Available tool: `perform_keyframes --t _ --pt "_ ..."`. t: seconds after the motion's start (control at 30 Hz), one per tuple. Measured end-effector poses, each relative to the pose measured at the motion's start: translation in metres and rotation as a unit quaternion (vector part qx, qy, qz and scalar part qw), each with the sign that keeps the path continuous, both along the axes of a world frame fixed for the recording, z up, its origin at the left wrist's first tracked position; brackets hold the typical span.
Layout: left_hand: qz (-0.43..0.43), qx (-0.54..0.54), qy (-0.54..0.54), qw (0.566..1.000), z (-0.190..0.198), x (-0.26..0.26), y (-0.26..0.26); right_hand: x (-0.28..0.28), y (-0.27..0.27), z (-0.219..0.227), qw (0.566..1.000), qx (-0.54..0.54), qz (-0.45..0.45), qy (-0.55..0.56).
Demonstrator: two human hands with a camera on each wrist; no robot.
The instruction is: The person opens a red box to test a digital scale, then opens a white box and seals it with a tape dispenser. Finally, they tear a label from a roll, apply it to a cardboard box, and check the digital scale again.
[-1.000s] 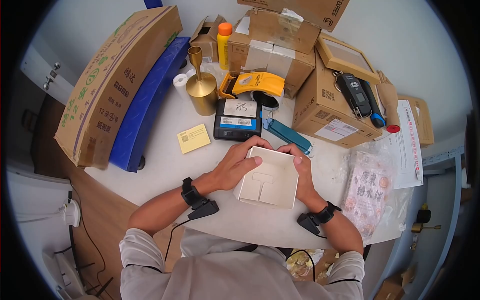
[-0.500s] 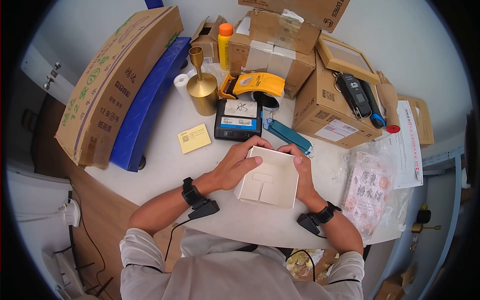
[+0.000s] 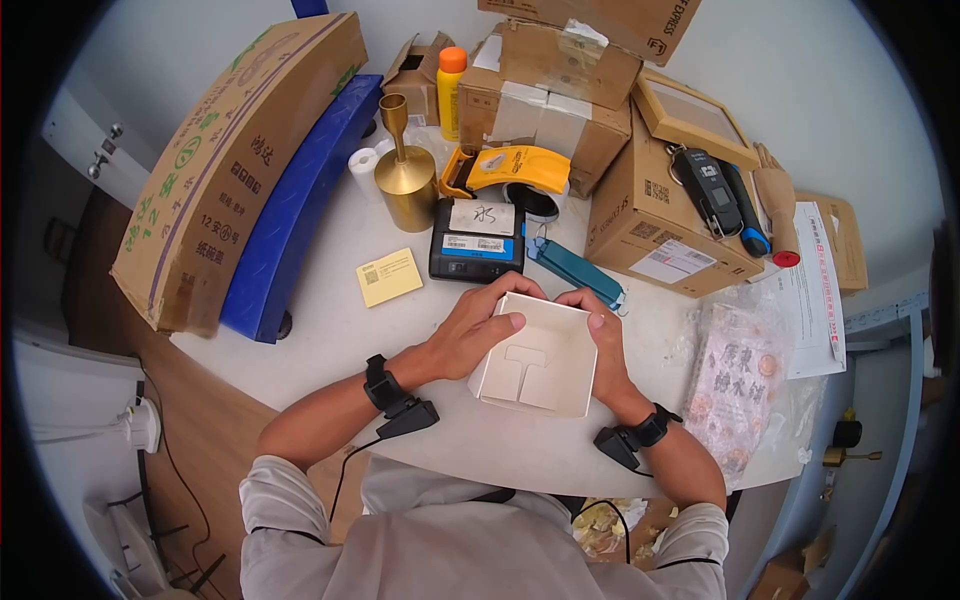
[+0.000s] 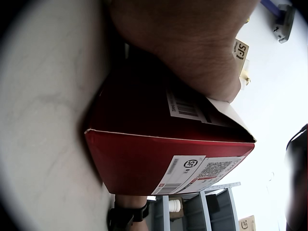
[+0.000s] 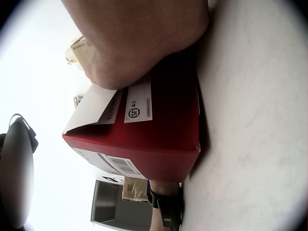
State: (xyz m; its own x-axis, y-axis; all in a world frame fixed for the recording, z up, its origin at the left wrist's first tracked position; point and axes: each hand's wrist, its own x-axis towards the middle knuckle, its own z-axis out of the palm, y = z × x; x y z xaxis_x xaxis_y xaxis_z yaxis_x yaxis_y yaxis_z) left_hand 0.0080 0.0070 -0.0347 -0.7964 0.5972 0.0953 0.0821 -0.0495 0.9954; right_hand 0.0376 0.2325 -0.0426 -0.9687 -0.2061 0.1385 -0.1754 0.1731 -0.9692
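Note:
A small cardboard box (image 3: 560, 355), white inside, opens toward me at the front of the table, with a T-shaped slot cut in its inner base. Both wrist views show its red outside, the red box (image 4: 130, 159) bearing white shipping labels. My left hand (image 3: 468, 332) grips the left side, thumb over the rim. On the opposite side my right hand (image 3: 609, 355) holds it, thumb at the upper right edge. Behind the far side, the other fingers are mostly hidden. In the right wrist view the red box (image 5: 168, 161) sits against the white tabletop.
Beyond the hands stand a black label printer (image 3: 475, 255), a teal case (image 3: 575, 270) and a gold candlestick (image 3: 405, 190). Yellow notes (image 3: 388, 278) lie left. A plastic-wrapped pink package (image 3: 735, 380) lies right; cardboard boxes (image 3: 660, 215) stack behind. A long carton (image 3: 235, 170) borders the left.

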Motion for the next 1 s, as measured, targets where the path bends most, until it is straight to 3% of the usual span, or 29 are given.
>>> perform_keyframes --t 0.83,0.93,1.0 --pt "0.017 0.041 0.032 0.999 -0.0058 0.0003 0.0018 0.0001 0.0002 -0.0038 1.000 -0.013 -0.002 -0.010" --pt "0.007 0.021 -0.014 1.000 -0.0021 0.0003 0.0012 0.0011 0.0003 -0.0038 1.000 -0.016 -0.006 -0.015" --pt "0.016 0.008 0.013 1.000 -0.0034 -0.0003 0.0002 0.0013 0.0009 -0.0043 1.000 -0.016 -0.006 -0.014"
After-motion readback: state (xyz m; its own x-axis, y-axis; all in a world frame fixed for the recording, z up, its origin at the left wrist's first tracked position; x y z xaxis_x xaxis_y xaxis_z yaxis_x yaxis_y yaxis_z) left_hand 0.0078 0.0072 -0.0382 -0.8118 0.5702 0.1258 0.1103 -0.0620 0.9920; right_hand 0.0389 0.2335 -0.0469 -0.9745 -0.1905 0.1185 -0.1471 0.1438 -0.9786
